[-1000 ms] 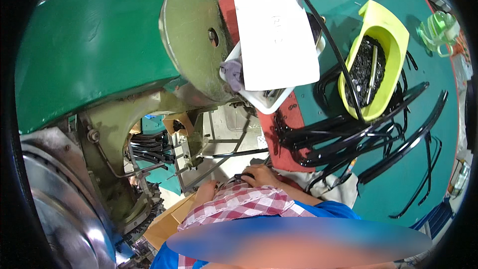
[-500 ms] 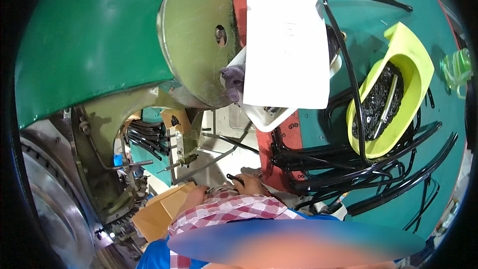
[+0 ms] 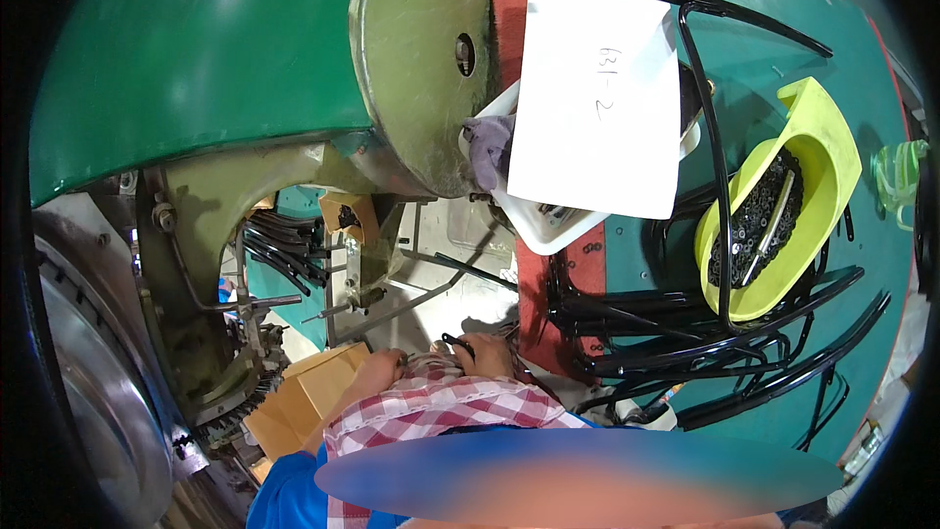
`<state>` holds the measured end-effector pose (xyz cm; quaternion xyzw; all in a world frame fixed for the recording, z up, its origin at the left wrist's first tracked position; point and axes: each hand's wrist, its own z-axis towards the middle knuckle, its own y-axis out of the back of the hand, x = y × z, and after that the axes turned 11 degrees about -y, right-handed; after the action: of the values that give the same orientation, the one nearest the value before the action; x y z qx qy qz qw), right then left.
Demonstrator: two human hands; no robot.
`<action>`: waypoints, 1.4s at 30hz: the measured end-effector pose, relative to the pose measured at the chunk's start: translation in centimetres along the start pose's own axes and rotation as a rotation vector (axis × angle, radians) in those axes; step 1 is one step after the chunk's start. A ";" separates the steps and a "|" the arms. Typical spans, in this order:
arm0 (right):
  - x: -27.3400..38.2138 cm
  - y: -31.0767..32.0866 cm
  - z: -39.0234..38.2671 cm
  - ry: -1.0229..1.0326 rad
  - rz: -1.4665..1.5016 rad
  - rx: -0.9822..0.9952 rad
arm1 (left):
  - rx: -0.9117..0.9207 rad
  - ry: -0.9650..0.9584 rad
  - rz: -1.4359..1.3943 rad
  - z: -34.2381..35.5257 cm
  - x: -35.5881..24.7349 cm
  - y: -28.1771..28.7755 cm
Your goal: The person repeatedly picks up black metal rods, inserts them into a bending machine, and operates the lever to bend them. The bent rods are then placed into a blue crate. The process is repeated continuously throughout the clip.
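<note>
A small black part (image 3: 458, 343) is held at the right hand (image 3: 483, 357), just below the machine's (image 3: 245, 88) work area, with the fingers curled about it; how firmly it is pinched cannot be told, since a checked cloth (image 3: 441, 402) hides most of the hand. The left hand (image 3: 377, 368) is closed on the cloth's edge beside a cardboard box (image 3: 294, 397), and whether anything else is gripped there cannot be seen.

The step seems to be the handling of that part at the press. It is best done with the part kept low and steady, both hands held clear of the green guard (image 3: 196, 49) and the round olive disc (image 3: 421, 59) above, and the cloth kept from snagging on the toothed wheel (image 3: 211, 421) at the left.

A yellow bin (image 3: 832, 152) is seen at the right, tilted, holding many small black pieces and one pale rod. A white tray (image 3: 548, 230) lies under a sheet of paper (image 3: 592, 103); its contents are mostly hidden. Long black bent rods (image 3: 705, 333) are piled on the green table (image 3: 783, 49) around the bin.
</note>
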<state>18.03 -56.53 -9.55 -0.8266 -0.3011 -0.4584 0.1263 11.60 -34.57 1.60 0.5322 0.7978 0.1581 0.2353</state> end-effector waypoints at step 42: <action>0.0 -12.2 -5.0 0.192 -0.597 -0.182 | -0.663 -0.233 -0.462 -11.4 21.9 -23.9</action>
<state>7.14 -49.39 -7.58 -0.6628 -0.4745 -0.5761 -0.0603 -20.20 -23.56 -5.40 0.2493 0.7700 0.2881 0.5118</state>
